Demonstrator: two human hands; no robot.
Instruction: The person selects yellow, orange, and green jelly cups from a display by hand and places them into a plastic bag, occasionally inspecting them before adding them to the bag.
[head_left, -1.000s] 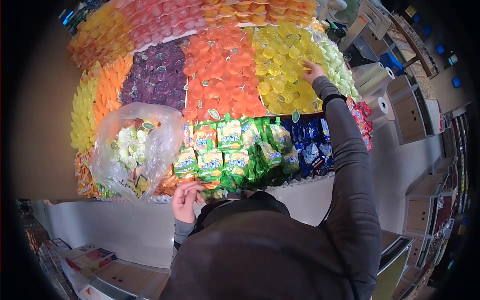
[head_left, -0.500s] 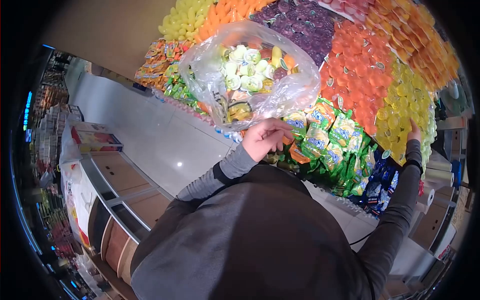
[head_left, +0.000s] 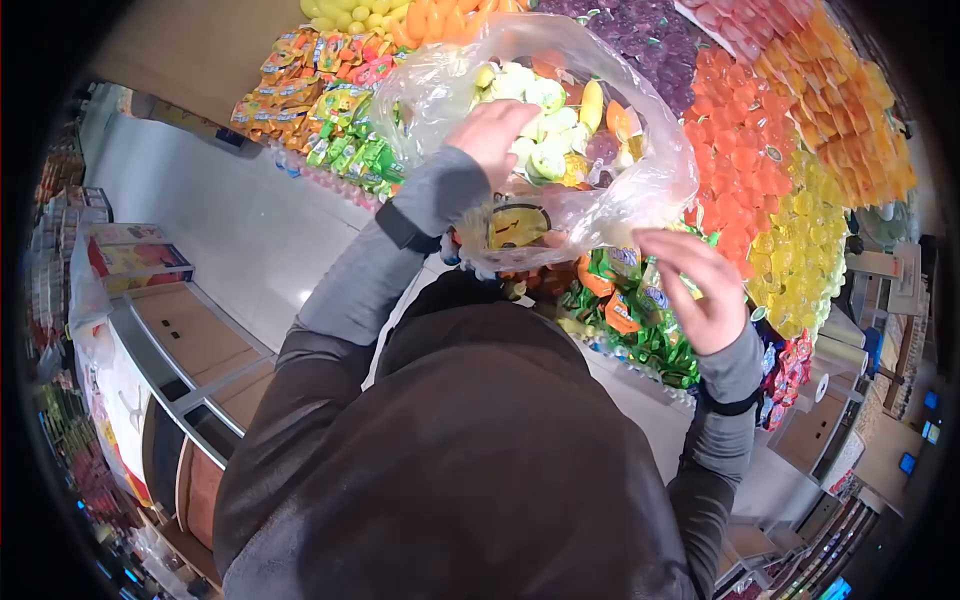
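A large clear plastic bag lies wide-mouthed on the display of sweets. Inside it are pale green and white round pieces, a yellow banana-shaped piece and several orange and purple ones. My left hand reaches over the near left side of the bag's mouth, its fingers stretched toward the pale pieces. At the bag's lower right edge, my right hand is held with fingers extended and thumb apart, fingertips right by the plastic. Green and orange wrapped sweets lie below this hand.
Purple, red-orange and yellow fruit-shaped sweets fill sections behind and right of the bag. Orange and green packets lie to its left. A wooden-fronted counter stands at left, beyond the pale floor.
My left hand has moved up and over the bag's mouth. My right hand has come back from the yellow sweets to the bag's right side. The view has shifted.
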